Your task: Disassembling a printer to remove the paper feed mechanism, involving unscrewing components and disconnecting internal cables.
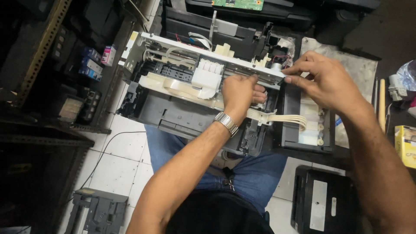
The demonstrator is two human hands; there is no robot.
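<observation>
Printer frame [203, 65] between left hand [239, 93] and right hand [323, 80].

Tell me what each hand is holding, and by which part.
Left hand grips the printer's metal rail mid-length; right hand pinches the rail's right end.

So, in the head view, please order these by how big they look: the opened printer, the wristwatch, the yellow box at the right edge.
1. opened printer, by far the largest.
2. yellow box, cut off by the picture edge, so its full size is unsure.
3. wristwatch on the left hand, smallest.
</observation>
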